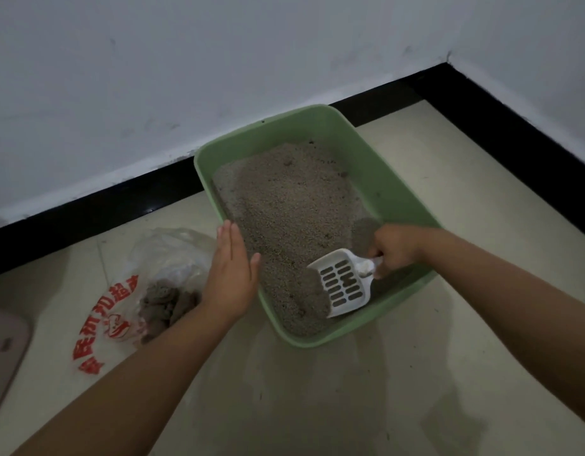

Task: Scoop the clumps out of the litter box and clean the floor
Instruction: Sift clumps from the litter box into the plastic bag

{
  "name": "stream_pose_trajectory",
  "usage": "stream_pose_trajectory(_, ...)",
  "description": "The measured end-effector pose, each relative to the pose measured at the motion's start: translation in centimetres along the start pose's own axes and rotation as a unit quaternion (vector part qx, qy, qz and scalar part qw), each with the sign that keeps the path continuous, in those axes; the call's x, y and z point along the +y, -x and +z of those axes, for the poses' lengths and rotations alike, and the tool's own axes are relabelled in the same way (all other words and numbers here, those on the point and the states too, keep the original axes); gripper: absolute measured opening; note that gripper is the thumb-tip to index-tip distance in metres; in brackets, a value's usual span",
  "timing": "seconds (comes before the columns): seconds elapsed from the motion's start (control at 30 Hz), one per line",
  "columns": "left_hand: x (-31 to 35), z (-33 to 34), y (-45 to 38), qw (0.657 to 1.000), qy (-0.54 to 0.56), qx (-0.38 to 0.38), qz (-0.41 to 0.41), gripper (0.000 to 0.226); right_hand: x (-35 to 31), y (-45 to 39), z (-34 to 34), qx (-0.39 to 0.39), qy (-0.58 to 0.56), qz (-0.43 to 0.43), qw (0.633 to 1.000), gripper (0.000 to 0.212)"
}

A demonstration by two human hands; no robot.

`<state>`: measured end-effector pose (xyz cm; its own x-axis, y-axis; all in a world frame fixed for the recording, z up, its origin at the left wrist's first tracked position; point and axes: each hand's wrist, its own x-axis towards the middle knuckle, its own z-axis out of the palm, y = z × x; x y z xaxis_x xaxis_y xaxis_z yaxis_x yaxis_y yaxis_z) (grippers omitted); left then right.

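Left of the green plastic box, a crinkled clear bag with red print held grey clumps. The left hand lay flat, fingers straight, against the box's left rim. Inside, on grainy litter, the right hand gripped a white slotted scoop.

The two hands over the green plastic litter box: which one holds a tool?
The right hand: its fingers curl round the handle of the white slotted plastic scoop. The left hand is flat and holds nothing.
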<state>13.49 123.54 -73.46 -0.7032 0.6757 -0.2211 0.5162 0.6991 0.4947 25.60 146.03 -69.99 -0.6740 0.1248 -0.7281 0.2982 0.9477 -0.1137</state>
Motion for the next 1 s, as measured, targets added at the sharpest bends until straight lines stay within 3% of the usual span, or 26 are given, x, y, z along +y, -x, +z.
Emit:
stream_pose_trajectory(0.23, 0.0, 0.6, -0.1, 0.998, 0.055, 0.008, -0.014, 0.061, -0.6, -2.0, 3.0, 0.025, -0.122, -0.06, 0.99, 0.019)
stream_pose_trajectory(0.33, -0.3, 0.8, -0.2, 0.997, 0.073, 0.012, -0.012, 0.061, 0.0, -2.5, 3.7, 0.024, -0.184, -0.058, 0.981, 0.025)
stream_pose_trajectory(0.43, -0.5, 1.0, -0.3, 0.996, 0.09, 0.018, -0.007, 0.06, 0.0, -2.8, 3.9, 0.024, -0.231, -0.059, 0.971, 0.005)
stream_pose_trajectory(0.53, -0.6, 1.2, -0.1, 0.994, 0.108, 0.034, -0.009, 0.059, 0.3, -3.0, 3.9, 0.037, -0.295, -0.05, 0.953, 0.022)
stream_pose_trajectory(0.77, 0.2, 1.0, -0.6, 0.98, 0.166, 0.095, -0.049, 0.056, 1.2, -2.4, 3.2, 0.123, -0.422, -0.032, 0.897, 0.021)
stream_pose_trajectory(0.87, 0.0, 0.7, -1.1, 0.98, 0.157, 0.096, -0.074, 0.054, 1.9, -1.8, 2.3, 0.152, -0.435, -0.004, 0.887, 0.027)
stream_pose_trajectory(1.0, 0.1, 0.5, -1.6, 0.985, 0.134, 0.073, -0.083, 0.058, 1.6, -1.2, 2.3, 0.191, -0.467, 0.021, 0.863, 0.019)
